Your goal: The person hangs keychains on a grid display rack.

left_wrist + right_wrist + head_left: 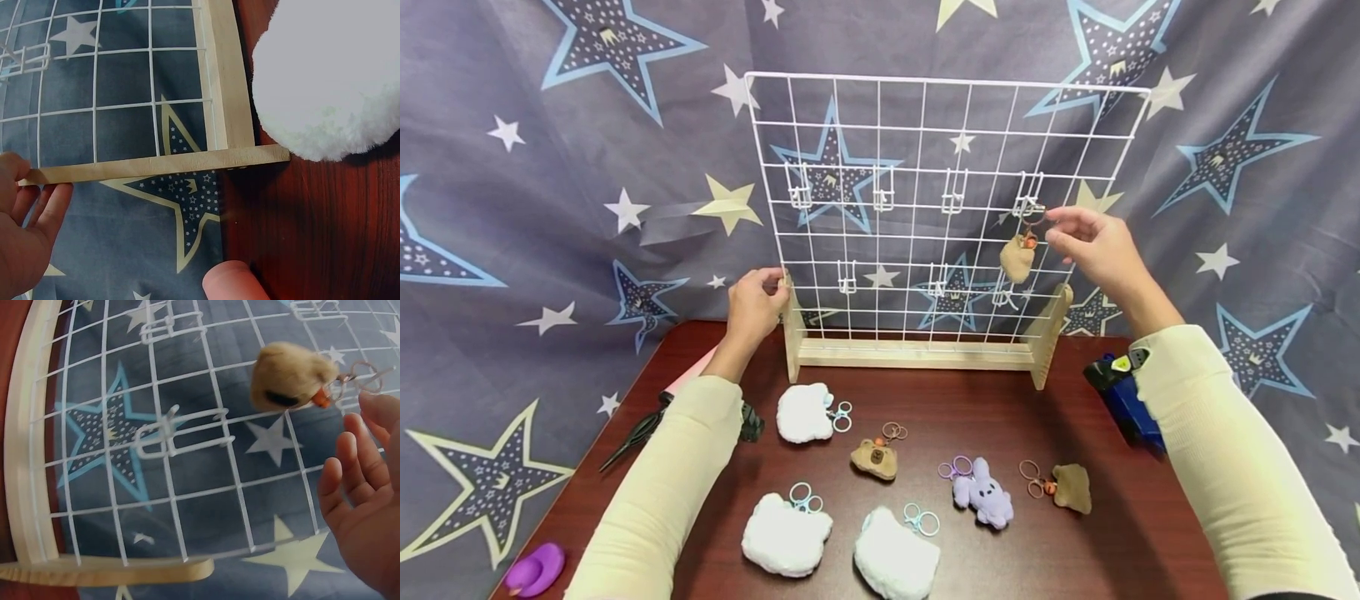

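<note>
My left hand [756,307] pinches the top of the wooden side leg [156,167] of a white wire grid rack [880,82]. Thumb and fingers lie on opposite faces of the leg in the left wrist view. At the rack's upper right hook, my right hand [1097,246] has its fingertips beside the ring of a tan plush keychain [1018,258]. That keychain hangs down in front of the grid, an orange bell at its top. In the right wrist view its ring [361,378] shows by one fingertip, the other fingers loosely bent.
On the brown table [925,400] lie white plush keychains [805,412], a bear keychain [876,458], a purple rabbit keychain [988,496] and another tan keychain [1072,487]. A purple duck [535,571] sits front left; a blue object [1131,408] is at right. Several white hooks [883,198] are on the grid.
</note>
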Demonstrator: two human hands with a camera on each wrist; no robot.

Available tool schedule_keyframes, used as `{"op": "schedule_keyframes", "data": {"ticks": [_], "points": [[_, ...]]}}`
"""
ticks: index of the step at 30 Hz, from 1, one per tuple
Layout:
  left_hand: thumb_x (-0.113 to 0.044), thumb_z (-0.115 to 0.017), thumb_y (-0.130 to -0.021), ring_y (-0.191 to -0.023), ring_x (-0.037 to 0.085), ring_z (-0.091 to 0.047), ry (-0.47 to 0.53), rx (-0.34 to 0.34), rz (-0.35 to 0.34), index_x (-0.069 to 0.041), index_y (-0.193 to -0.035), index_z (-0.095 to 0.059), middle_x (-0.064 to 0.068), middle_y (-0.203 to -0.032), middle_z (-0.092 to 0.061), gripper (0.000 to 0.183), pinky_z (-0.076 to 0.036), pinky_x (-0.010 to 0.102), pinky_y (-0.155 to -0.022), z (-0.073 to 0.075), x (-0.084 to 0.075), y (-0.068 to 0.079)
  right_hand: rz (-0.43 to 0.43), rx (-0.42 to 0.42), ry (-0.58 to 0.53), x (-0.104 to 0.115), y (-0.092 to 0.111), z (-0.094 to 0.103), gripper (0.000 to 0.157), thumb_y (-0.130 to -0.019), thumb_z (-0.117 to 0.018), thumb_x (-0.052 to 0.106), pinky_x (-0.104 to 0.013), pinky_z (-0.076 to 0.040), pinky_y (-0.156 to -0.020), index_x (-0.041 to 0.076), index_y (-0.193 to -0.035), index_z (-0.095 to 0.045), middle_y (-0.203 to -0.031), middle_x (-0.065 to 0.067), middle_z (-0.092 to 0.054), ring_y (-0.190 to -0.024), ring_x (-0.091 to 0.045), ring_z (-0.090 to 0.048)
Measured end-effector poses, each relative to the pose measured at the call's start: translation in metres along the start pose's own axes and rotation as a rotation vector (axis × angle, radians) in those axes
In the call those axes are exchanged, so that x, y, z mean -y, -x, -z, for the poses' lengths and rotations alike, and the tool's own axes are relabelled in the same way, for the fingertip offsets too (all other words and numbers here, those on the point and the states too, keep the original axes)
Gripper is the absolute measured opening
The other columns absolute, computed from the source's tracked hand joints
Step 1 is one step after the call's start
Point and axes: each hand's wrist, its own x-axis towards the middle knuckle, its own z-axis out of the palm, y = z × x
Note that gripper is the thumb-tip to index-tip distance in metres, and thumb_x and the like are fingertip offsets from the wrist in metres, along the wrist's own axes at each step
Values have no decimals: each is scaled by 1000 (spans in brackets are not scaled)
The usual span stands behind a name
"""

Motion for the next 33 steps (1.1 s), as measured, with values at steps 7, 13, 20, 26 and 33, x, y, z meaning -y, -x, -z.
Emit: {"op": "schedule_keyframes", "data": {"ticks": [7,13,20,26,33], "points": [[-9,-67,-89,-99,35,-72,11,-8,-6,-2,-114,-75,21,-107,-72,28,-52,48,-93,0,0,0,-17,44,-14,-17,15,1,23,-95,-70,11,-17,-52,-61,22,-115,-72,-83,20,-68,-71,-2,-62],[-9,-67,-89,-99,35,-73,18,-4,0,-1,-115,-75,21,-107,-73,28,-53,47,-93,-1,0,0,-36,62,10,-29,31,0,21,-95,-71,12,-16,-52,-61,18,-116,-72,-82,20,-67,-68,0,-60],[-8,-67,-89,-99,35,-72,27,-6,1,-1,-115,-74,21,-107,-72,28,-52,47,-95,-2,-1,-1,-34,109,-1,-44,50,0,22,-95,-69,9,-15,-52,-62,23,-112,-72,-85,17,-69,-70,0,-62],[-8,-67,-89,-100,35,-72,31,-12,-1,0,-115,-74,22,-106,-73,28,-50,47,-95,2,-1,0,-31,161,27,-57,66,-3,24,-95,-69,7,-17,-54,-61,23,-113,-70,-89,18,-69,-73,3,-62],[-9,-67,-89,-100,36,-72,25,-9,-10,0,-115,-74,22,-106,-73,28,-49,48,-96,-1,0,0,-33,214,55,-71,86,-9,20,-95,-69,6,-20,-53,-60,8,-115,-69,-88,13,-70,-69,0,-62]]}}
